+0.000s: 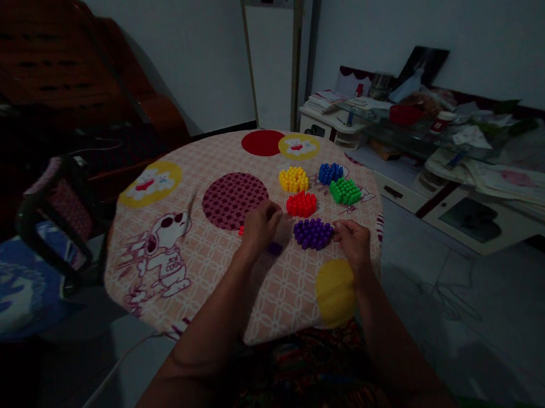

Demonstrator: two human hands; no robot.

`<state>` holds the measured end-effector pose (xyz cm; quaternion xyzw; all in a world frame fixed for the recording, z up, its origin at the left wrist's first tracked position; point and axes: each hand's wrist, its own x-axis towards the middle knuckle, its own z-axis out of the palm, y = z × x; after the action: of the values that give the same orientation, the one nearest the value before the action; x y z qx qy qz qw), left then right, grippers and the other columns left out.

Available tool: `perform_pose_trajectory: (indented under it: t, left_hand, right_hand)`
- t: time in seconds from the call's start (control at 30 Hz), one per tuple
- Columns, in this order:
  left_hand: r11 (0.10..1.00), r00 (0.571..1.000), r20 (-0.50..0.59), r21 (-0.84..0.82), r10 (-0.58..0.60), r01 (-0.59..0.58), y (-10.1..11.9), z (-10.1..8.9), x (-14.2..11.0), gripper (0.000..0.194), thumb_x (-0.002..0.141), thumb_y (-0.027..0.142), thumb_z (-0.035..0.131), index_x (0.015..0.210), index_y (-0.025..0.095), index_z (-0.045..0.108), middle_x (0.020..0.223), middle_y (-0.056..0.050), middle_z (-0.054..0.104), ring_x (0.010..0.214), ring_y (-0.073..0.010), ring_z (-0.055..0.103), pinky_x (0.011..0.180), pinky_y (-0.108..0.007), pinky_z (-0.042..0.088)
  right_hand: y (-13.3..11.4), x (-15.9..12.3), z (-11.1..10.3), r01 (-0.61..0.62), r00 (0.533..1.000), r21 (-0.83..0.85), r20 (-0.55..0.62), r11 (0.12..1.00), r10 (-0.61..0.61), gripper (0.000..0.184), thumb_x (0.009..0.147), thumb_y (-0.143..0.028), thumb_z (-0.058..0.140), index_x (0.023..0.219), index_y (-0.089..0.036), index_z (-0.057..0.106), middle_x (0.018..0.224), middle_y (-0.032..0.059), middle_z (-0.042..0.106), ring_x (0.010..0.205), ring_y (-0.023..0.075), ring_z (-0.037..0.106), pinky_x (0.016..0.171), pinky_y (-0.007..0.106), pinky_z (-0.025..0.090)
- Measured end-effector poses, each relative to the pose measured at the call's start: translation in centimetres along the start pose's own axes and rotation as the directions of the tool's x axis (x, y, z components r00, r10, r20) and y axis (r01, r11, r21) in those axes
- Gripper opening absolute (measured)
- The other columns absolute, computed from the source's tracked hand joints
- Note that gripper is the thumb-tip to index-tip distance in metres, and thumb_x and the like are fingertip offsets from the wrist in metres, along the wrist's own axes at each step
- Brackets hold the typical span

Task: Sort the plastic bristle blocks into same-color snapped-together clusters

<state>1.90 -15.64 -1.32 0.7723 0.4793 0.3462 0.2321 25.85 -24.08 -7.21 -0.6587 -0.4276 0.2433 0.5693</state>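
Note:
My left hand is over the table with its fingers curled and the tips pinched together. What they hold, if anything, is too small to make out. Some red shows beside that hand, and a small dark purple patch lies below it. To the right, my right hand has its fingertips closed at the right edge of a purple cluster of small round-ended pieces; whether it grips one is hidden. Behind sit similar clusters: red, yellow, green and blue.
A patterned cloth covers the round table. A dark-framed chair stands at the left, with a wooden sofa behind it. At the right, a low cabinet bears papers and clutter. A cord runs along the lower left.

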Motion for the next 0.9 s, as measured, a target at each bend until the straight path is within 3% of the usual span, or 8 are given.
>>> perform_pose_trajectory:
  t: [0.1, 0.2, 0.3, 0.53, 0.77, 0.9]
  left_hand:
    - [0.991, 0.999, 0.018, 0.130, -0.033, 0.031, -0.8, -2.8, -0.3, 0.019, 0.087, 0.033, 0.058, 0.088, 0.018, 0.069, 0.082, -0.005, 0.073, 0.073, -0.0178, 0.063, 0.065, -0.028, 0.041]
    - [0.967, 0.977, 0.201, 0.254, -0.070, 0.017, -1.2, -4.1, -1.1, 0.017, 0.080, 0.036, 0.067, 0.078, 0.020, 0.070, 0.074, -0.005, 0.072, 0.066, -0.0180, 0.062, 0.060, -0.028, 0.036]
    - [0.956, 0.943, 0.318, 0.292, -0.094, -0.003, -1.3, -3.5, -2.0, 0.019, 0.071, 0.038, 0.077, 0.070, 0.021, 0.067, 0.068, -0.003, 0.069, 0.061, -0.0178, 0.060, 0.055, -0.027, 0.033]
    - [0.976, 0.926, 0.374, 0.214, -0.053, -0.031, -0.5, -2.1, -2.2, 0.012, 0.069, 0.022, 0.076, 0.074, 0.022, 0.065, 0.071, -0.001, 0.070, 0.065, -0.0180, 0.062, 0.058, -0.026, 0.036]
    - [0.990, 0.922, 0.361, -0.047, 0.138, -0.130, 2.2, -1.7, -2.8, 0.011, 0.075, 0.016, 0.068, 0.085, 0.021, 0.068, 0.079, -0.001, 0.071, 0.074, -0.0169, 0.065, 0.068, -0.026, 0.045]
    - [0.972, 0.897, 0.374, -0.069, 0.235, -0.226, 4.2, -0.2, -3.1, 0.014, 0.077, 0.016, 0.070, 0.090, 0.022, 0.070, 0.087, -0.002, 0.072, 0.082, -0.0186, 0.066, 0.075, -0.027, 0.048]
  right_hand:
    - [0.1, 0.0, 0.0, 0.005, 1.000, -0.013, 0.007, 1.000, -0.005, 0.038, 0.082, -0.051, 0.059, 0.085, -0.016, 0.073, 0.065, 0.0011, 0.066, 0.058, 0.0151, 0.058, 0.056, 0.025, 0.043]
    - [0.2, 0.1, 0.0, 0.005, 1.000, -0.016, -0.001, 1.000, -0.005, 0.038, 0.081, -0.051, 0.060, 0.086, -0.015, 0.073, 0.063, 0.0005, 0.065, 0.056, 0.0149, 0.057, 0.055, 0.025, 0.042]
    - [0.2, 0.2, 0.0, 0.003, 1.000, -0.019, 0.002, 1.000, -0.003, 0.039, 0.081, -0.051, 0.059, 0.087, -0.015, 0.074, 0.064, 0.0006, 0.065, 0.056, 0.0148, 0.056, 0.055, 0.026, 0.042]
    - [0.0, 0.1, 0.0, 0.007, 1.000, -0.021, 0.005, 1.000, -0.007, 0.039, 0.082, -0.052, 0.058, 0.085, -0.016, 0.073, 0.063, 0.0004, 0.065, 0.056, 0.0146, 0.055, 0.054, 0.025, 0.043]
    - [-0.3, 0.0, 0.0, -0.003, 1.000, -0.005, 0.007, 1.000, 0.004, 0.036, 0.081, -0.050, 0.059, 0.084, -0.017, 0.073, 0.064, 0.0005, 0.065, 0.057, 0.0149, 0.057, 0.055, 0.025, 0.043]
    - [-0.5, -0.1, 0.0, 0.002, 1.000, -0.007, 0.002, 1.000, -0.002, 0.037, 0.081, -0.050, 0.059, 0.083, -0.017, 0.073, 0.063, 0.0004, 0.065, 0.057, 0.0147, 0.056, 0.055, 0.025, 0.042]
